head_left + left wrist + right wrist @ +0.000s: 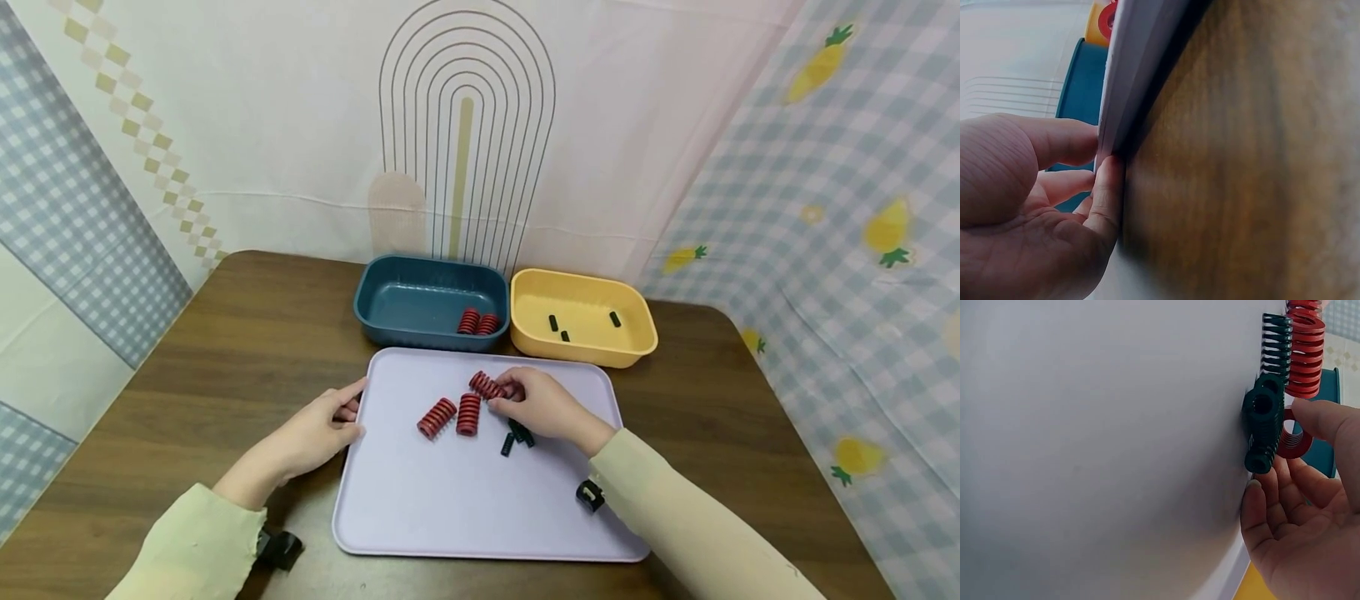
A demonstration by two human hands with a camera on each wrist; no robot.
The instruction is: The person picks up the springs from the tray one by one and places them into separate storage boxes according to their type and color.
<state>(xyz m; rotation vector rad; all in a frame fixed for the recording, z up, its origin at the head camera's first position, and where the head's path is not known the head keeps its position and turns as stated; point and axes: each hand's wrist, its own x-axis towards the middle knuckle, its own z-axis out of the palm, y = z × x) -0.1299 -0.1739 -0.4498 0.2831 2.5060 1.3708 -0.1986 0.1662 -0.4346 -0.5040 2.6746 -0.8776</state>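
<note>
My right hand (543, 402) pinches a red coil spring (486, 384) between thumb and fingers near the back of the lilac tray (450, 508). In the right wrist view that spring is partly hidden behind dark green springs (1263, 425). Two more red springs lie on the tray left of my hand: one tilted spring (437, 417) and one upright in view (468, 414). Several small dark green springs (507, 444) lie just below the right hand. My left hand (318, 429) holds the tray's left edge, thumb at the rim and a finger low against the side.
Behind the tray stand a dark teal bin (405, 300) with two red springs (478, 322) at its right end and a yellow bin (645, 337) with three small dark green springs. All rest on a brown wooden table (247, 333). Patterned cloths hang behind and beside it.
</note>
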